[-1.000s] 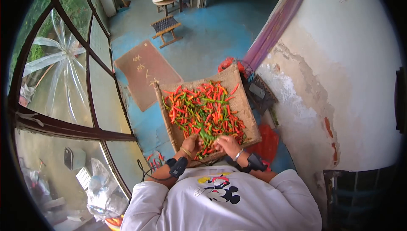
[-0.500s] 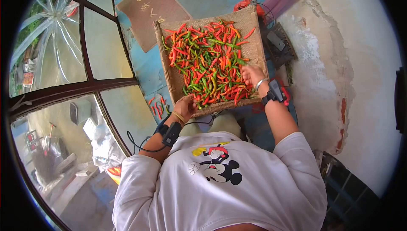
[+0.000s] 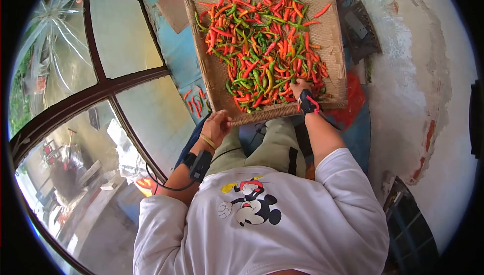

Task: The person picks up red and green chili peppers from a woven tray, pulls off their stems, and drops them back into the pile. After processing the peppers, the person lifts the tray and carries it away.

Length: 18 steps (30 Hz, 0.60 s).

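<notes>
A shallow square woven basket carries a heap of red, orange and green chili peppers. At its near-left corner my left hand is closed on the rim, fingers bent over the edge. My right hand reaches over the near rim, right of the middle, and touches the heap. Its fingers look closed round a green chili pepper, though the palm side is hidden. Both forearms wear dark strapped-on devices.
Several loose chili peppers lie on the blue floor left of the basket. A brown board lies beyond it. Red plastic and a dark box-like thing are at the right, by the wall. Framed window panes stand left.
The view has shifted, so the basket appears higher and further right. My right hand has drawn nearer the front rim; my left hand stays at the near-left corner.
</notes>
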### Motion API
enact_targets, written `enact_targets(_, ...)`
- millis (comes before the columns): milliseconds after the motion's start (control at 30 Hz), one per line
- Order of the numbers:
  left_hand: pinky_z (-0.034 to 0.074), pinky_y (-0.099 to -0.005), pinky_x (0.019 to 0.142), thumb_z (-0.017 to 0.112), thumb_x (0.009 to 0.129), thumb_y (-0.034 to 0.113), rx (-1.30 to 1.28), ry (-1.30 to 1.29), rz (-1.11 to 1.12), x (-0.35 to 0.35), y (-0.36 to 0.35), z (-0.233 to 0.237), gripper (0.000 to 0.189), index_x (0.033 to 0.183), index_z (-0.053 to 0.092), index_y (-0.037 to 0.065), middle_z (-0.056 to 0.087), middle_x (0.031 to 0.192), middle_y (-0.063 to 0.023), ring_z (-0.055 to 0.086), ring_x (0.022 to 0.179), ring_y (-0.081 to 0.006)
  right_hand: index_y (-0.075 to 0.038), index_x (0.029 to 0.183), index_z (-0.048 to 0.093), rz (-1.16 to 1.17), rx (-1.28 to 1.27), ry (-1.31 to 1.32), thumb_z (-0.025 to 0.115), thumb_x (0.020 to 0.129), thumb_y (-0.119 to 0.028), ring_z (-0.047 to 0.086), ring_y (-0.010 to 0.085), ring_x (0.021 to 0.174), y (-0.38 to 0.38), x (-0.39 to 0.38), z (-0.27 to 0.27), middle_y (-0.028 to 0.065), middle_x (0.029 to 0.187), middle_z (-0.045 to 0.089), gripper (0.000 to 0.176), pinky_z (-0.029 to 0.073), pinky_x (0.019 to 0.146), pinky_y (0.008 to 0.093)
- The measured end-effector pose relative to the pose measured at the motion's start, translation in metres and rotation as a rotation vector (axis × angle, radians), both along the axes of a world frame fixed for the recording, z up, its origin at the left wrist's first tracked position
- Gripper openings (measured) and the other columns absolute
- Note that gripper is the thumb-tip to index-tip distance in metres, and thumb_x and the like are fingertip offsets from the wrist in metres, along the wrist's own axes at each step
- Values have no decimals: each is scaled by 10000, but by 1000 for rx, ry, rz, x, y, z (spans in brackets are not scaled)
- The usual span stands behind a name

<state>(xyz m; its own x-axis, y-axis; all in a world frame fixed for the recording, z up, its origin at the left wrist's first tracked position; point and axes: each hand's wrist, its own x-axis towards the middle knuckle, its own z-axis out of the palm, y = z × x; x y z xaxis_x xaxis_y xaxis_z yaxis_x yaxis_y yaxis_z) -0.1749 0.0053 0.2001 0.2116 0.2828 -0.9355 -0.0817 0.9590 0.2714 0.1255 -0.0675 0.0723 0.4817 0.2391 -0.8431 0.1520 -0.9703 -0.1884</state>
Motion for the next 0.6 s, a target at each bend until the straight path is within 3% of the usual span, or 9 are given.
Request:
enact_targets(267, 429, -249, 528, 496, 830, 206, -72, 63, -20, -24, -21, -22, 123, 888, 519, 100, 543, 698, -15, 497, 567, -97, -100, 1280, 270, -73, -98, 8, 544, 762, -345, 444, 318, 1055, 30, -13, 2, 159, 1237, 384, 636, 414, 833, 418)
enact_targets(300, 428, -245, 521, 495, 833, 211, -77, 61, -26, -25, -21, -24, 123, 885, 518, 101, 546, 691, -12, 497, 559, -92, -79, 1292, 240, 56, -153, -73, 524, 777, -318, 500, 309, 968, 31, -13, -10, 173, 1155, 461, 636, 431, 775, 416)
enact_targets(333, 428, -245, 521, 495, 833, 211, -76, 64, -24, -26, -22, -25, 123, 885, 518, 101, 546, 691, -12, 497, 559, -92, -79, 1292, 240, 58, -152, -71, 524, 777, -318, 500, 309, 968, 27, -14, -24, 173, 1155, 461, 636, 431, 775, 416)
enact_targets(400, 427, -244, 520, 503, 830, 220, -66, 74, -33, -22, -22, -25, 131, 884, 518, 102, 545, 693, -11, 497, 560, -89, -24, 1225, 336, -26, 4, -108, 511, 789, -292, 559, 267, 736, 7, -10, -76, 170, 954, 558, 541, 445, 615, 412)
enact_targets(433, 427, -244, 520, 503, 830, 220, -62, 68, -31, -16, -20, -21, 131, 884, 518, 102, 545, 693, -11, 497, 560, -89, 19, 1068, 453, -81, 222, 138, 517, 795, -266, 494, 194, 496, -30, 10, -172, 117, 693, 565, 400, 402, 466, 374)
enact_targets(467, 426, -243, 520, 506, 828, 225, -54, 57, -23, -9, -18, -16, 134, 884, 519, 104, 544, 692, -10, 497, 561, -88, 19, 1068, 453, -76, 227, 130, 517, 795, -266, 494, 194, 496, -27, 16, -156, 117, 693, 565, 400, 402, 466, 374)
enact_targets(533, 425, -241, 519, 510, 826, 229, -40, 34, -8, 3, -16, -8, 137, 884, 519, 106, 543, 691, -10, 497, 561, -87, 0, 928, 500, -444, 192, 499, 509, 796, -293, 483, 203, 496, -11, 20, -64, 100, 592, 518, 321, 388, 465, 348)
enact_targets(567, 423, -237, 519, 510, 826, 232, -24, 18, -15, 9, -14, -6, 132, 881, 520, 112, 542, 685, -4, 495, 559, -85, 3, 856, 528, -485, 232, 252, 525, 797, -246, 458, 162, 448, 13, 0, 11, 79, 560, 511, 256, 351, 402, 333)
enact_targets(600, 421, -232, 519, 510, 825, 234, -9, 2, -22, 16, -13, -3, 128, 879, 522, 118, 541, 680, 2, 494, 557, -83, -1, 806, 535, -526, 193, 221, 529, 799, -203, 451, 154, 441, 16, 1, 28, 74, 562, 513, 202, 352, 385, 315)
